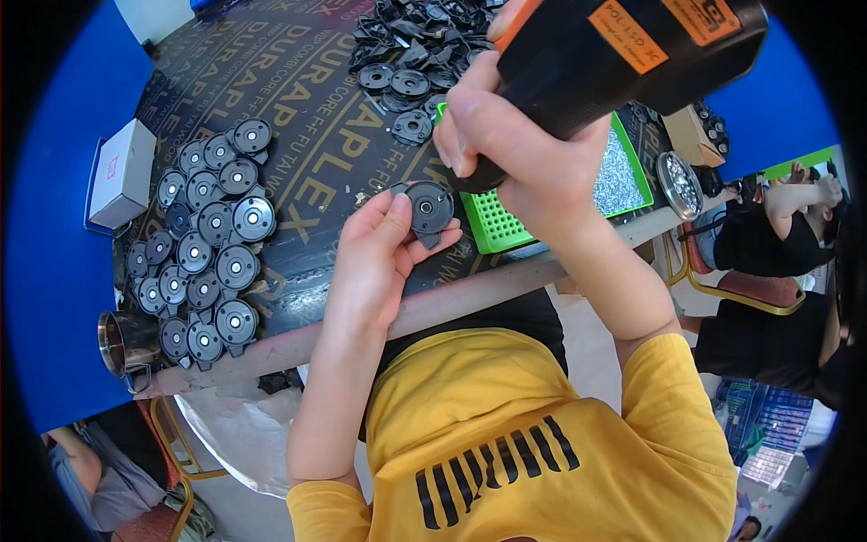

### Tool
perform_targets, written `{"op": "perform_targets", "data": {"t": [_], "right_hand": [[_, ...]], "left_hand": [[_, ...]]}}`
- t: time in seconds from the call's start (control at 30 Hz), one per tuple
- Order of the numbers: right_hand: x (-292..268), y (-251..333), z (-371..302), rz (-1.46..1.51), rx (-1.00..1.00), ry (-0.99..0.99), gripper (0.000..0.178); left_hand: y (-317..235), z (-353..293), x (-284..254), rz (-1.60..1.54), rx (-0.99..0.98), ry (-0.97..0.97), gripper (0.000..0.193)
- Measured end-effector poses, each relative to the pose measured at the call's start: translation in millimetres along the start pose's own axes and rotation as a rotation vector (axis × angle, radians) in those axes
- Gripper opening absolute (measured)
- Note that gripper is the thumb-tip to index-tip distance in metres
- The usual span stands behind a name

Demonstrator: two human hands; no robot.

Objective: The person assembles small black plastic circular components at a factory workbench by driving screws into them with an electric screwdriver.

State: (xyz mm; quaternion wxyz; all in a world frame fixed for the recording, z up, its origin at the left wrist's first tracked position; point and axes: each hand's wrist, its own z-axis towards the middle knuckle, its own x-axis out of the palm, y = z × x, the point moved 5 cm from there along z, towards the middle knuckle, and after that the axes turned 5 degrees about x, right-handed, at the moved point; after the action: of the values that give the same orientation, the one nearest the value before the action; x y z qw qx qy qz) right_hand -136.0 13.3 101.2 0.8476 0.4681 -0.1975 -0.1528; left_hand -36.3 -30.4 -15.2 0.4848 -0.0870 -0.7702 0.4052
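My left hand holds a round black plastic disc part with a small metal centre and a tab at its edge. The thumb presses on its rim, with fingers underneath. Wrapped around the handle of a bulky black cordless power tool with orange labels is my right hand. The tool's lower end sits close beside the disc part; whether they touch I cannot tell. Just past it lies a green tray, perforated at one end, heaped with small silver screws.
Several similar disc parts cover the left of the table. A pile of black plastic parts lies at the far side. A white box and metal cup stand left; a round metal dish right. Other people sit nearby.
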Motion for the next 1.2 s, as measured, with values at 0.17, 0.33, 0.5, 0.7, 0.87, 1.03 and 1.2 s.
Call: {"op": "perform_targets", "data": {"t": [0.17, 0.33, 0.5, 0.7, 0.87, 1.03, 1.2], "right_hand": [[4, 5, -2, -0.106, -0.114, 0.049, 0.008], [2, 6, -6, -0.127, -0.107, 0.012, 0.007], [-1, 3, -8, -0.102, -0.071, -0.009, 0.006], [-5, -6, -9, 0.006, 0.004, -0.077, 0.009], [-7, 9, -1, -0.094, -0.090, 0.063, 0.038], [-67, 15, 27, -0.169, -0.168, -0.167, 0.010], [-104, -8, 34, -0.236, -0.150, -0.289, 0.011]], "left_hand": [[0, 1, -2, 0.007, 0.013, -0.036, 0.025], [0, 1, -2, 0.005, 0.005, -0.045, 0.025], [-1, 0, -2, 0.019, 0.002, -0.041, 0.025], [0, 1, -1, 0.036, 0.015, -0.031, 0.025], [0, 0, -4, 0.019, 0.028, -0.038, 0.026], [-2, 0, -1, 0.026, 0.058, 0.001, 0.027], [-3, 1, 1, 0.004, 0.052, -0.012, 0.029]]}}
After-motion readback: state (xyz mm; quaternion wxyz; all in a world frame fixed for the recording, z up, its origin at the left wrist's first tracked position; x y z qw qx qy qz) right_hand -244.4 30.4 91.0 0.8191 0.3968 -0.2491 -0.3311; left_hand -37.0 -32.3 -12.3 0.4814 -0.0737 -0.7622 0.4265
